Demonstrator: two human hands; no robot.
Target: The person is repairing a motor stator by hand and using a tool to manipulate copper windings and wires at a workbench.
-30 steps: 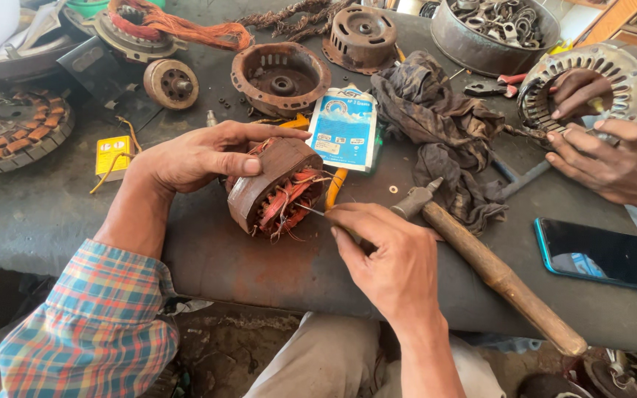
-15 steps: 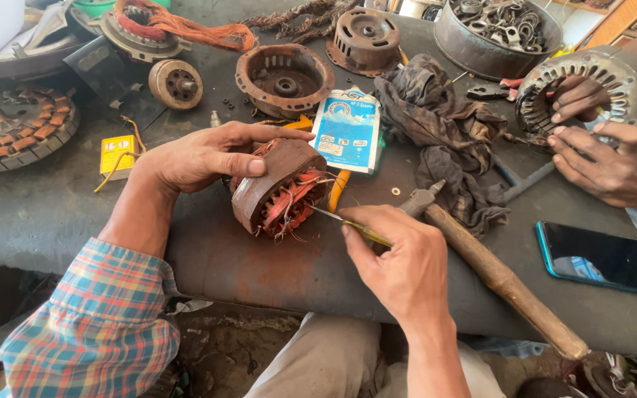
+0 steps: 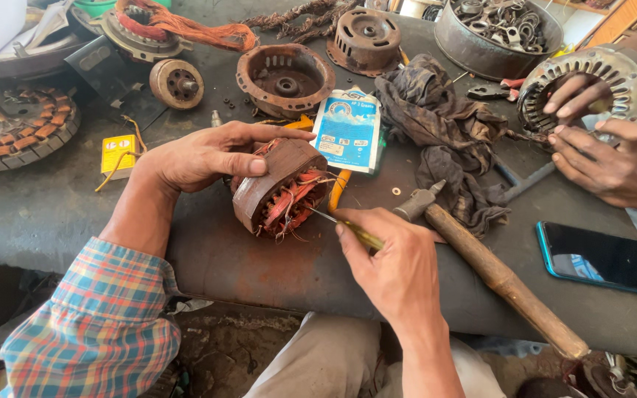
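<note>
My left hand (image 3: 204, 156) grips a rusty brown motor stator (image 3: 278, 188) tipped on its side on the dark workbench (image 3: 53, 214), its red copper windings facing me. My right hand (image 3: 392, 262) holds a thin screwdriver with a yellow handle (image 3: 348, 230); its metal tip pokes into the windings at the stator's open face. A wooden-handled hammer (image 3: 495, 276) lies just right of my right hand.
Another person's hands (image 3: 599, 155) work on a grey motor housing (image 3: 591, 81) at right. A phone (image 3: 602, 259) lies near the front edge. A dark rag (image 3: 444, 125), a blue-white packet (image 3: 348, 131), rusty motor housings (image 3: 285, 77), a wound stator (image 3: 16, 133) and a bowl of parts (image 3: 495, 33) crowd the bench.
The stator and my hands have stayed nearly in place; my right hand shifted slightly as the screwdriver tip works at the windings. The view moved in a little closer.
</note>
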